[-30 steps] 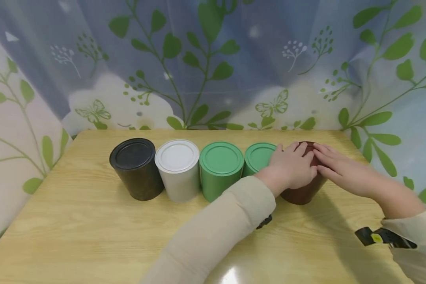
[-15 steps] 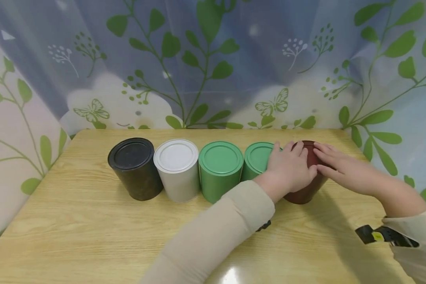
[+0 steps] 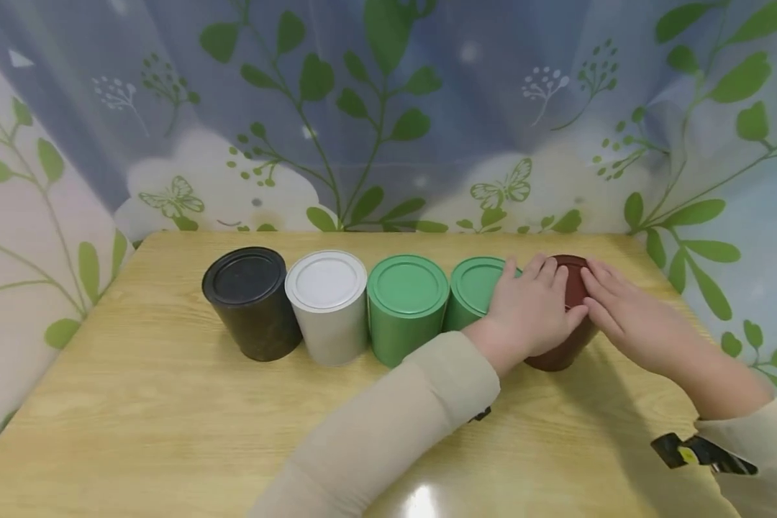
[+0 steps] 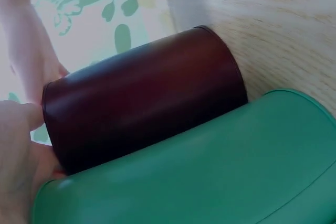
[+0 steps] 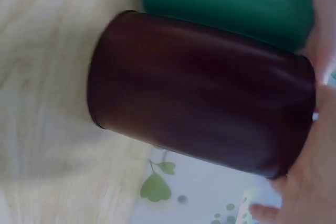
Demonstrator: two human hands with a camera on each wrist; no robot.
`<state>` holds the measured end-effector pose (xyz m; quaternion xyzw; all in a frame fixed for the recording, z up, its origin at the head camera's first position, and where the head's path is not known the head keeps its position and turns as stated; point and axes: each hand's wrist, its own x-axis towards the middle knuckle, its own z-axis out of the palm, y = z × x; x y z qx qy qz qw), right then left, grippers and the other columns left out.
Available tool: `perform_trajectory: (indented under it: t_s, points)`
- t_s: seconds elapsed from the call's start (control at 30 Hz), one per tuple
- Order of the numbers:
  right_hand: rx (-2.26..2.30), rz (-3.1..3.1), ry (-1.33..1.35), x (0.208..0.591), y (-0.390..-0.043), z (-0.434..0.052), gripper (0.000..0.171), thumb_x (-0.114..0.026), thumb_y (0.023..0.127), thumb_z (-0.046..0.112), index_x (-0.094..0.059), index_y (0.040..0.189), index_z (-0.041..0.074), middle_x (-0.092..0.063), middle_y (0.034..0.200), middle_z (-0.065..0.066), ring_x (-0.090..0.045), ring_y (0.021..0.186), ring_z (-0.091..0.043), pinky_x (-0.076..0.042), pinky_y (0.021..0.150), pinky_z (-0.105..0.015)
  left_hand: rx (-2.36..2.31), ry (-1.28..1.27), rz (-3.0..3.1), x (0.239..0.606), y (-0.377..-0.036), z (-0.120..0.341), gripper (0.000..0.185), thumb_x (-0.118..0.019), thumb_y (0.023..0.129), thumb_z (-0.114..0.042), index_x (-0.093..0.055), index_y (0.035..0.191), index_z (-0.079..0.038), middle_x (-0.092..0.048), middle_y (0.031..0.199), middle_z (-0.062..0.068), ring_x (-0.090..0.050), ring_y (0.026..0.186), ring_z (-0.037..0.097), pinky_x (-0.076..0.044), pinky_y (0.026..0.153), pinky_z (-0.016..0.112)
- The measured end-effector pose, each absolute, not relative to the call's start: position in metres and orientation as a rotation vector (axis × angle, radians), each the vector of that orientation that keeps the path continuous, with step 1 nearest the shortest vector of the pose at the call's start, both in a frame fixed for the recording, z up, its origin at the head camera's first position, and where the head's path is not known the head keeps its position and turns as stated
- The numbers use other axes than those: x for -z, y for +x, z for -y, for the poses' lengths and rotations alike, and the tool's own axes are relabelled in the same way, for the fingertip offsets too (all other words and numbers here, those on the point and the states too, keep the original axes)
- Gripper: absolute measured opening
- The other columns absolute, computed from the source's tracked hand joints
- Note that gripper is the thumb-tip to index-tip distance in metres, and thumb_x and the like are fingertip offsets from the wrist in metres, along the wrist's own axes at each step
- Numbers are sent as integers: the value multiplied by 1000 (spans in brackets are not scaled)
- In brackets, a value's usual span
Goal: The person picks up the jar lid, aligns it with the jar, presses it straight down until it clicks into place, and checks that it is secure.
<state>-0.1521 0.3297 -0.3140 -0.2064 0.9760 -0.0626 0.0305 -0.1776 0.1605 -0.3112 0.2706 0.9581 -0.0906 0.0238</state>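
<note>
Your dark maroon can [image 3: 573, 288] stands upright on the wooden table at the far right end of the row, touching the green can beside it. It is a plain, smooth-sided cylinder, its top mostly covered.

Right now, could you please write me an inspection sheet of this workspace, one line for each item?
Surface: light wooden table, glossy, with a glare spot near the front edge.
Job's things: dark red cylindrical tin, upright at the right end of the row, touching the second green tin.
Clutter: black round tin, white round tin, green round tin, all upright with lids on.
Grippers: left hand and right hand both rest on top of the dark red tin, fingers laid over it.
Cables: nothing seen.
Surroundings: leaf-and-butterfly printed curtain behind the table.
</note>
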Motion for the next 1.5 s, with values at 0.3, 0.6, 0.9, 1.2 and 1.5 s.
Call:
perform_trajectory:
  t_s: [0.3, 0.6, 0.9, 1.2, 1.5]
  points:
    - [-15, -3236, -488, 324, -137, -325, 53, -31, 103, 28, -33, 139, -11, -29, 143, -29, -22, 133, -44, -21, 100, -63, 187, 792, -2945, 311, -178, -167, 61, -10, 95, -61, -7, 149, -34, -4, 154, -15, 2, 140, 7, -3, 113, 41]
    - [88, -3260, -550, 324, -137, -328, 51, -34, 102, 24, -35, 136, -14, -32, 140, -32, -29, 129, -47, -26, 99, -61, 122, 705, -2961, 305, -177, -170, 54, -16, 96, -57, -15, 148, -39, -8, 152, -21, 3, 140, 7, -5, 112, 42]
    - [145, -3144, -432, 316, -137, -324, 55, -28, 103, 29, -27, 141, -11, -24, 146, -28, -34, 123, -50, -35, 90, -62, 136, 658, -2989, 306, -172, -171, 54, -16, 97, -56, -14, 148, -39, -7, 152, -21, 2, 141, 10, -6, 112, 45]
    - [243, -2945, -389, 312, -142, -325, 62, -22, 104, 35, -13, 143, -12, -6, 149, -30, -15, 133, -48, -24, 99, -62, 245, 724, -2992, 313, -173, -169, 57, -10, 97, -55, -7, 150, -32, -6, 154, -15, 4, 141, 9, -3, 112, 42]
    - [256, -2933, -397, 311, -145, -319, 62, -23, 104, 33, -12, 143, -14, -5, 149, -32, -9, 135, -46, -20, 102, -61, 419, 1054, -3039, 315, -163, -143, 56, -23, 100, -49, -26, 149, -22, -25, 152, -4, -14, 140, 13, -12, 112, 43]
